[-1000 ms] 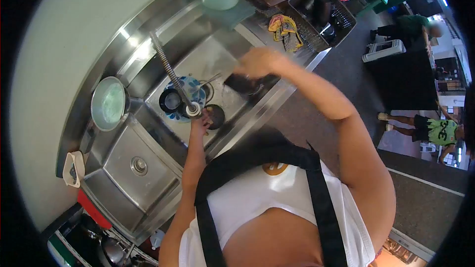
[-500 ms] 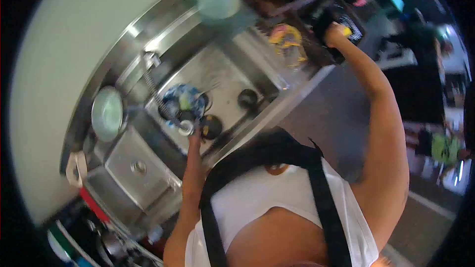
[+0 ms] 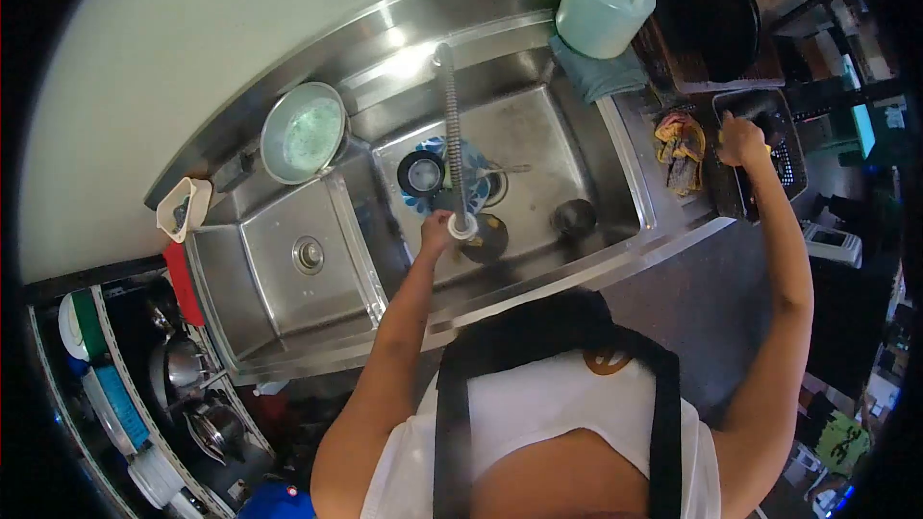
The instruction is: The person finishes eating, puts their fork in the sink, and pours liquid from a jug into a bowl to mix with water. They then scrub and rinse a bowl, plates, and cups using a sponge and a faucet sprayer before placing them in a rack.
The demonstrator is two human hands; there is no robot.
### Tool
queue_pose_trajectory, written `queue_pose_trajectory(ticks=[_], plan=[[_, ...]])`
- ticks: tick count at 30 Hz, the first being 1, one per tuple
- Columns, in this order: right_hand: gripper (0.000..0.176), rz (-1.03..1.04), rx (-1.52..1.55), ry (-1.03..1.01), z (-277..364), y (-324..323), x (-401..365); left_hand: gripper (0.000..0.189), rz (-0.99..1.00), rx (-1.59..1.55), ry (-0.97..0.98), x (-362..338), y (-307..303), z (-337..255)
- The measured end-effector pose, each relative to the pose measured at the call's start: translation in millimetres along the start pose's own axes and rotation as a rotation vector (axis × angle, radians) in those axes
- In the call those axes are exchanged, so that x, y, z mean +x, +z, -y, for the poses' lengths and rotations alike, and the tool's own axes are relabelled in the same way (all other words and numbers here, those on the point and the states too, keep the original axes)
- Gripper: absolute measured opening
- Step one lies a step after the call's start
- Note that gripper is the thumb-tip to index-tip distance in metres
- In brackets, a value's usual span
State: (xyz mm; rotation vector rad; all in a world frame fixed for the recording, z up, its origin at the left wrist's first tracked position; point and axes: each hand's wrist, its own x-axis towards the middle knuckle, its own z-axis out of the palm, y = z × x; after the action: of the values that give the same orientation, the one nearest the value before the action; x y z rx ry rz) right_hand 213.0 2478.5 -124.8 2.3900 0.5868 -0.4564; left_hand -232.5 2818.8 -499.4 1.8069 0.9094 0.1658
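Observation:
In the large sink basin [image 3: 538, 135], my left hand [image 3: 437, 231] is closed beside the white-ringed nozzle of the coiled spray faucet [image 3: 453, 106]. A dark shape sits at its fingertips, and I cannot tell what it grips. Just beyond is a round black container [image 3: 421, 174] with a grey inside, over a blue-and-white patterned plate [image 3: 473, 159]. A fork [image 3: 508, 169] lies by the plate. One dark bowl [image 3: 486, 240] rests near the nozzle, another black bowl [image 3: 575, 218] farther right. My right hand [image 3: 743, 141] curls over a black basket [image 3: 790, 168], a bit of yellow beside its fingers.
A crumpled yellow cloth [image 3: 681, 144] lies on the right ledge. Behind stand a large pale jug [image 3: 608, 0] on a folded grey cloth [image 3: 598, 70], and a black pan [image 3: 707, 10]. A bowl of suds [image 3: 304, 133] sits behind the smaller basin [image 3: 288, 259]. Shelves with pots [image 3: 183, 365] stand at left.
The view has swung and levelled, showing more of the sink and the left shelves. The black container now shows its open top. My right hand stays at the basket, my left by the nozzle.

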Motion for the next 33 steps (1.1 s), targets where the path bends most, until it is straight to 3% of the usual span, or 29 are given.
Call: queue_pose_trajectory(ticks=[1,2,3,4,5,6,7,8,9,10,11,12,13,16,18,19,23,25,31,33], plan=[[0.062,-0.077,0.194,-0.024,17.1,-29.1,-16.9,0.028,0.040,-0.039,-0.116,7.6,-4.3,-6.0],[0.062,-0.132,0.513,-0.302,33.7,-68.1,-43.4,0.025,-0.054,0.089,-0.074,12.0,-10.0,-11.1],[0.059,-0.374,0.600,-0.494,54.5,-79.0,-43.6,0.023,-0.130,0.210,-0.012,12.0,-12.9,-12.3],[0.055,-0.045,0.735,-0.716,81.6,-145.6,-84.1,0.021,-0.157,0.124,-0.098,17.0,-15.8,-3.6],[0.051,-0.044,0.777,-0.939,109.1,-175.5,-97.0,0.029,-0.260,0.305,-0.057,27.6,-11.5,17.2],[0.049,-0.107,1.150,-1.032,142.5,-189.3,-120.3,0.049,-0.208,-0.117,-0.367,23.5,-18.7,-9.4],[0.036,-0.193,0.907,-1.333,185.4,-217.5,-110.5,0.059,-0.256,-0.246,-0.557,21.8,-21.9,-39.3],[0.045,-0.318,1.074,-1.549,230.8,-231.7,-124.4,0.070,-0.309,-0.358,-0.763,13.7,-28.1,-52.6],[0.047,-0.150,0.851,-1.649,296.8,-250.8,-112.1,0.067,-0.306,-0.633,-0.517,34.5,-6.9,70.7],[0.044,-0.345,0.920,-1.648,367.9,-250.2,-103.5,0.056,-0.210,-0.598,-0.678,40.4,-7.7,52.4],[0.044,-0.217,0.815,-1.534,396.4,-262.8,-129.6,0.046,-0.122,-0.543,-0.842,35.5,-15.4,21.9],[0.046,-0.405,0.830,-1.419,444.3,-258.3,-132.0,0.046,-0.031,-0.586,-0.878,26.6,-20.8,16.5],[0.040,-0.300,0.722,-1.258,484.6,-259.9,-142.1,0.046,0.060,-0.660,-0.870,19.4,-19.9,21.9],[0.041,-0.237,0.687,-1.249,558.4,-246.1,-131.8,0.046,0.194,-0.779,-0.842,3.6,-36.0,27.1],[0.054,-0.318,0.911,-1.193,610.6,-223.6,-107.7,0.047,0.243,-0.836,-0.826,0.9,-48.1,26.0],[0.066,-0.326,0.810,-1.175,633.5,-214.8,-97.9,0.047,0.258,-0.858,-0.814,-2.2,-56.8,24.3],[0.064,-0.484,0.843,-1.099,682.8,-182.8,-73.0,0.047,0.260,-0.940,-0.781,-4.1,-89.0,35.2],[0.055,-0.739,0.687,-0.967,698.1,-176.0,-66.6,0.048,0.257,-0.966,-0.768,-6.0,-101.1,42.6],[0.032,-0.605,0.504,-0.934,695.7,-197.9,-73.2,0.049,0.287,-1.013,-0.703,-9.3,-120.3,26.3],[0.031,-0.661,0.508,-0.932,691.4,-202.9,-76.8,0.049,0.298,-1.019,-0.673,-13.4,-125.6,15.4]])
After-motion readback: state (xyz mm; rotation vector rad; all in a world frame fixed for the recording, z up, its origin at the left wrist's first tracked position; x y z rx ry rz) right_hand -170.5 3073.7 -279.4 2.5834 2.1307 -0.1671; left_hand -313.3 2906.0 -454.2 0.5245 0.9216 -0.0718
